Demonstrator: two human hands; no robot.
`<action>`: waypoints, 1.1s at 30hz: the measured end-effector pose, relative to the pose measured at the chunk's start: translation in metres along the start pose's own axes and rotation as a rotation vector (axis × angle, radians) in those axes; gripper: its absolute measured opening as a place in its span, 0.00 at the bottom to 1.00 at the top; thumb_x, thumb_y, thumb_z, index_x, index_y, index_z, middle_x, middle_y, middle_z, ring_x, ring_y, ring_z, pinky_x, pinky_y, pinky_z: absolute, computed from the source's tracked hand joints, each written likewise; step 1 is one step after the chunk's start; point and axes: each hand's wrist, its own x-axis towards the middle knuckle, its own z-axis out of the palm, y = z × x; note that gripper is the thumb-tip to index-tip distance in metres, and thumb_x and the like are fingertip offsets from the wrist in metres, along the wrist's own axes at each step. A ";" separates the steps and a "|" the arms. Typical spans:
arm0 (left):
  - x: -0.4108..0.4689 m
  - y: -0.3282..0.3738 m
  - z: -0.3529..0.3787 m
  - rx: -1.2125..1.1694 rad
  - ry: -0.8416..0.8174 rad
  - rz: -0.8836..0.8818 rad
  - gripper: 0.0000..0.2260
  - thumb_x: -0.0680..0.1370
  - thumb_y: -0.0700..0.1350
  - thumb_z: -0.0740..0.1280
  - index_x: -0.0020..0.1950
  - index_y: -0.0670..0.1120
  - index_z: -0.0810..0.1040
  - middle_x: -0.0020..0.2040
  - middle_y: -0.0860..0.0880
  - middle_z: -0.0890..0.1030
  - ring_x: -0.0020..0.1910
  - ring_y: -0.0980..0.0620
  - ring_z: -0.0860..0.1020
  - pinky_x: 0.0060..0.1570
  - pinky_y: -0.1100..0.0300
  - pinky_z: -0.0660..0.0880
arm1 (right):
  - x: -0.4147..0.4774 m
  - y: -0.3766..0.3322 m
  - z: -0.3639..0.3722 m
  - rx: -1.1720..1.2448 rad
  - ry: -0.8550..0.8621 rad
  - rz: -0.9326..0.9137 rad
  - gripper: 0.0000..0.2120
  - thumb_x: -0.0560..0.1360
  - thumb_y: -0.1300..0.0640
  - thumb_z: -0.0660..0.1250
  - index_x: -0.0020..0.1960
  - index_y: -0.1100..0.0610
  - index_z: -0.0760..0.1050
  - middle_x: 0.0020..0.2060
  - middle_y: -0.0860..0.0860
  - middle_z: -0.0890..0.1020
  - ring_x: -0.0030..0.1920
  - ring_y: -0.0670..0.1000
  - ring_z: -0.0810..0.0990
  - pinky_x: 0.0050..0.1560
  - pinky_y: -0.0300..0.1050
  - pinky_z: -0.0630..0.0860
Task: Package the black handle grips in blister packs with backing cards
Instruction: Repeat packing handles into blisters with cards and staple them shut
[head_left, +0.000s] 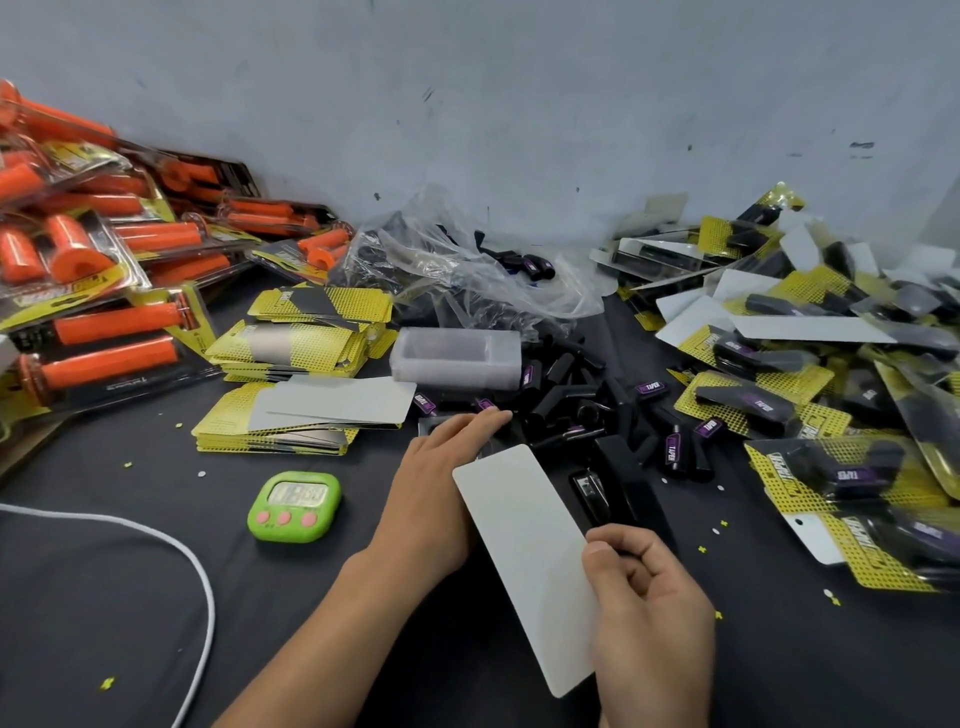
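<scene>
Mid-job I'd say, w/ plenty done and plenty left. Right hand (649, 613) pinches a backing card (524, 561), white side up, by its right long edge: thumb on top, fingers curled under. The card sits tilted over the middle of the bench (104, 623), toward the front edge. Left hand (441, 483) lies flat against the card's left edge, fingers straight and stretched toward the loose pile. It grips nothing I can see, tho the thumb is hidden behind the card. Can't tell if a filled blister lies under the card, as it covers whatever's below. Black handle grips (571, 395) are heaped loose just beyond the hands, mid-bench, w/ more in a clear plastic bag (457, 260) at the back edge by the wall, so dozens are still unpacked. A stack of empty blister trays (457, 358) touches that heap on its left. Yellow card stacks (306, 332) lie left again, so supplies aren't near used up. Finished packs (831, 389) of black grips pile along the right edge, back to front, a good number done. Orange-grip packs (104, 260) at the back-left corner look like a separate batch, already sealed. A black stapler (623, 483) lies just right of the card, prob. for closing this one. A green timer (294, 506) and a white cable (212, 623) sit front-left. Rough guess: about halfway.
</scene>
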 end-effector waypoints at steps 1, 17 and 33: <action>-0.001 0.000 -0.001 -0.015 0.012 -0.030 0.35 0.75 0.44 0.72 0.80 0.61 0.63 0.76 0.60 0.69 0.72 0.61 0.66 0.63 0.67 0.60 | 0.000 0.001 0.000 0.004 0.000 0.002 0.15 0.73 0.63 0.72 0.41 0.42 0.83 0.27 0.47 0.81 0.28 0.40 0.75 0.38 0.46 0.72; 0.004 0.005 -0.005 0.066 0.083 -0.333 0.45 0.73 0.44 0.74 0.83 0.53 0.51 0.69 0.54 0.74 0.66 0.49 0.70 0.64 0.56 0.65 | 0.000 0.003 0.000 0.031 -0.011 0.028 0.13 0.74 0.62 0.71 0.42 0.43 0.83 0.29 0.49 0.82 0.31 0.45 0.77 0.41 0.49 0.76; -0.018 -0.009 -0.037 -0.194 0.347 -0.657 0.12 0.75 0.49 0.69 0.58 0.57 0.74 0.44 0.57 0.80 0.44 0.59 0.76 0.44 0.53 0.68 | -0.006 -0.004 0.000 -0.054 -0.200 0.078 0.18 0.76 0.66 0.71 0.43 0.41 0.83 0.30 0.54 0.82 0.29 0.46 0.76 0.37 0.45 0.73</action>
